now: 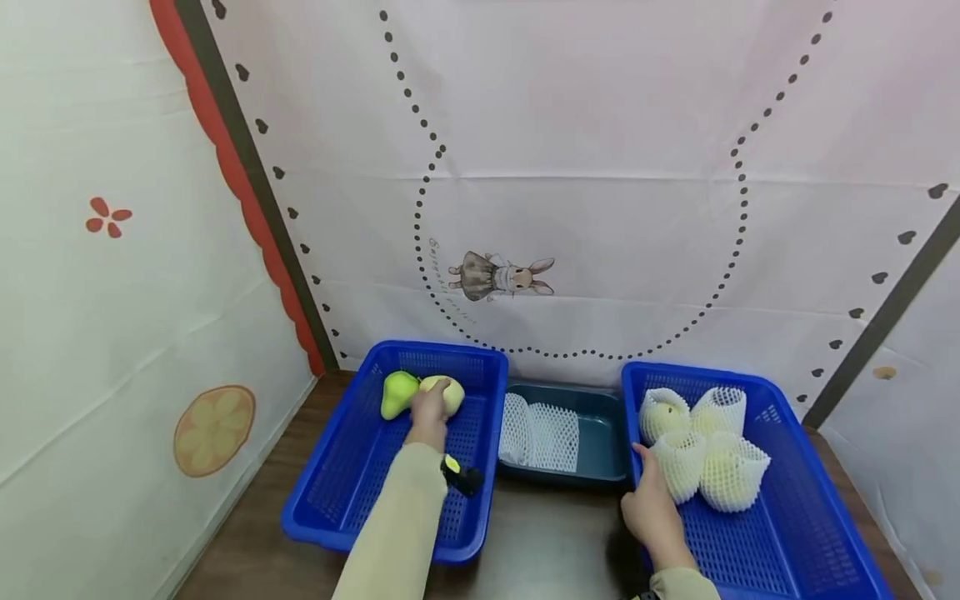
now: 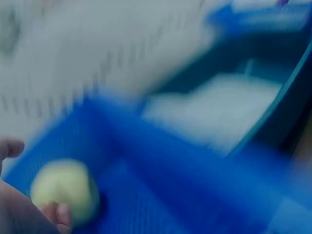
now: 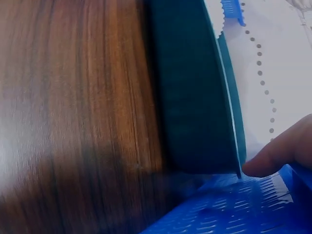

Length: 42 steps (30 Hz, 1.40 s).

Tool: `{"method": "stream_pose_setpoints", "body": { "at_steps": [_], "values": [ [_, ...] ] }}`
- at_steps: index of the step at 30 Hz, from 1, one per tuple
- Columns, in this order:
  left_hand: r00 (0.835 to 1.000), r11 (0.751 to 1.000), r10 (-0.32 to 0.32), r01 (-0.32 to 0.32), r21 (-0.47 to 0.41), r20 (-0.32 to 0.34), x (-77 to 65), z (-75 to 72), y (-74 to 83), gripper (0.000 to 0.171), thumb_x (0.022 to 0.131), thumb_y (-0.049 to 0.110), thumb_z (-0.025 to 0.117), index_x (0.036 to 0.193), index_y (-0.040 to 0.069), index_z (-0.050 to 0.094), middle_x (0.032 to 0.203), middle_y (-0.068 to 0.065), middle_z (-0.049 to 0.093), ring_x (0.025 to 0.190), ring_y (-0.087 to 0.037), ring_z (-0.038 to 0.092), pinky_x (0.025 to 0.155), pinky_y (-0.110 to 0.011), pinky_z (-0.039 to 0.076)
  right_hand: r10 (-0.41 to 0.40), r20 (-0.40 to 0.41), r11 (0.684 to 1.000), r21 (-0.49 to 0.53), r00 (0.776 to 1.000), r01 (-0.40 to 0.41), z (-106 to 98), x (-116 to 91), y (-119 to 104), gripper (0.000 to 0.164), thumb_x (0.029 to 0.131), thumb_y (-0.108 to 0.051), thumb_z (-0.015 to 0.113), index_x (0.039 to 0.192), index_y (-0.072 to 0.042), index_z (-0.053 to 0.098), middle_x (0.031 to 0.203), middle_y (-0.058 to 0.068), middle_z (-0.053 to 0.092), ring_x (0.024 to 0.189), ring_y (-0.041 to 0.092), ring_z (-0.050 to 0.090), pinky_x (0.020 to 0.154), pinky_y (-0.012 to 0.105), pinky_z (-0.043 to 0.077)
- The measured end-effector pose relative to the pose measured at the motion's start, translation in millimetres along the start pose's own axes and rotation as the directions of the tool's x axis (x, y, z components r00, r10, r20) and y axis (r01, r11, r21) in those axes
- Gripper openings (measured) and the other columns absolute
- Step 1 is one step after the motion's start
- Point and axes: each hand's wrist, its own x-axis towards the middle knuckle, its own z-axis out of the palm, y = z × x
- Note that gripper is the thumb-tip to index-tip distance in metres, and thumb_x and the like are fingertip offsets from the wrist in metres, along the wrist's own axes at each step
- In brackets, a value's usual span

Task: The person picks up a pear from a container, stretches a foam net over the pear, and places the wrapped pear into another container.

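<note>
My left hand (image 1: 431, 414) reaches into the left blue basket (image 1: 330, 479), at a pale yellow-green round fruit (image 1: 453, 396). In the blurred left wrist view its fingers (image 2: 61, 214) overlap the near side of that fruit, while another finger is held apart from it. A green pear (image 1: 399, 394) lies just left of the hand. My right hand (image 1: 652, 508) is at the left rim of the right blue basket (image 1: 813, 542), one finger extended along it. In the right wrist view that fingertip lies by the corner of the dark teal tray (image 3: 195, 97). Nothing shows in this hand.
Several fruits in white foam nets (image 1: 733, 473) sit at the back left of the right basket. Between the baskets, white foam nets (image 1: 553, 436) lie in the teal tray's left part. A brown wooden table (image 1: 547, 533) is underneath, and a printed cloth (image 1: 600, 233) hangs behind.
</note>
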Motion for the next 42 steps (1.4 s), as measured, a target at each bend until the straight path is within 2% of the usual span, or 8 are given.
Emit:
{"method": "stream_pose_setpoints", "body": {
  "at_steps": [3, 6, 11, 21, 25, 30, 35, 42],
  "values": [
    [0.983, 0.97, -0.18, 0.185, 0.159, -0.046, 19.1, -14.0, -6.6, 0.105, 0.082, 0.042, 0.065, 0.144, -0.004, -0.007, 0.146, -0.031, -0.005, 0.135, -0.043, 0.004, 0.108, -0.048, 0.016, 0.035, -0.012, 0.999, -0.038, 0.999, -0.035, 5.2, -2.4, 3.7, 0.074, 0.075, 0.01, 0.045, 0.143, -0.008, 0.021, 0.141, 0.031, 0.028, 0.094, 0.038, 0.05, 0.072, 0.051, 0.041],
    [0.972, 0.953, -0.236, 0.232, 0.196, -0.004, 31.0, -19.2, -12.6, 0.116, 0.08, 0.052, 0.064, 0.142, -0.004, -0.015, 0.146, -0.032, -0.005, 0.134, -0.046, 0.003, 0.108, -0.051, 0.014, 0.044, -0.027, 0.998, -0.05, 0.999, -0.045, 9.4, -2.5, 5.1, 0.073, 0.075, 0.01, 0.047, 0.142, -0.009, 0.024, 0.14, 0.031, 0.029, 0.093, 0.038, 0.052, 0.072, 0.052, 0.042],
    [0.973, 0.953, -0.213, 0.187, 0.238, 0.09, 42.4, -4.1, -11.9, 0.112, 0.079, 0.049, 0.067, 0.145, -0.002, -0.007, 0.145, -0.03, 0.015, 0.129, -0.043, 0.025, 0.103, -0.05, 0.027, 0.031, -0.073, 0.998, -0.057, 0.997, -0.035, 6.8, 2.8, 4.8, 0.074, 0.074, 0.01, 0.049, 0.141, -0.009, 0.027, 0.138, 0.03, 0.034, 0.096, 0.039, 0.053, 0.075, 0.055, 0.042],
    [0.983, 0.928, -0.161, 0.121, 0.352, 0.087, 45.2, 0.9, -12.1, 0.107, 0.08, 0.036, 0.068, 0.144, -0.001, -0.01, 0.132, -0.027, 0.032, 0.104, -0.032, 0.04, 0.086, -0.045, 0.041, 0.037, -0.053, 0.999, -0.035, 0.998, -0.039, -2.1, 2.1, 2.8, 0.071, 0.077, 0.005, 0.048, 0.142, -0.012, 0.025, 0.134, 0.03, 0.038, 0.067, 0.029, 0.049, 0.057, 0.042, 0.039],
    [0.976, 0.939, -0.158, 0.102, 0.327, 0.15, 39.7, 5.8, -5.6, 0.105, 0.078, 0.034, 0.07, 0.145, 0.003, -0.006, 0.13, -0.024, 0.035, 0.105, -0.031, 0.043, 0.087, -0.045, 0.044, 0.038, -0.042, 0.999, -0.032, 0.998, -0.039, -2.8, 3.9, 4.4, 0.07, 0.079, 0.004, 0.049, 0.142, -0.012, 0.024, 0.134, 0.031, 0.039, 0.067, 0.029, 0.049, 0.056, 0.041, 0.039],
    [0.966, 0.969, -0.086, 0.025, 0.246, 0.242, 20.0, 14.3, 16.8, 0.087, 0.078, 0.022, 0.07, 0.141, 0.005, 0.013, 0.13, -0.023, 0.035, 0.11, -0.033, 0.048, 0.09, -0.043, 0.045, 0.032, -0.057, 0.998, -0.05, 0.998, -0.035, -5.6, 5.3, 4.9, 0.071, 0.079, 0.005, 0.049, 0.143, -0.012, 0.024, 0.129, 0.031, 0.044, 0.064, 0.028, 0.048, 0.056, 0.039, 0.038],
    [0.916, 0.985, -0.013, -0.059, 0.165, 0.402, -5.8, 14.6, 42.9, 0.082, 0.079, 0.011, 0.067, 0.14, 0.011, 0.011, 0.138, -0.021, 0.024, 0.117, -0.033, 0.042, 0.095, -0.044, 0.039, -0.008, -0.076, 0.999, -0.054, 0.997, 0.004, -8.8, 8.5, -0.5, 0.07, 0.08, 0.004, 0.049, 0.143, -0.012, 0.024, 0.125, 0.031, 0.046, 0.066, 0.029, 0.048, 0.059, 0.04, 0.039],
    [0.789, 0.981, 0.075, -0.17, 0.099, 0.61, -55.5, 8.0, 43.5, 0.079, 0.075, -0.006, 0.06, 0.139, 0.008, 0.016, 0.138, -0.019, 0.027, 0.116, -0.032, 0.038, 0.091, -0.038, 0.036, 0.025, -0.053, 0.999, -0.042, 0.998, -0.027, -5.5, 4.1, 5.8, 0.071, 0.081, 0.002, 0.048, 0.144, -0.014, 0.021, 0.123, 0.031, 0.047, 0.067, 0.029, 0.048, 0.06, 0.041, 0.039]
  ]
}}
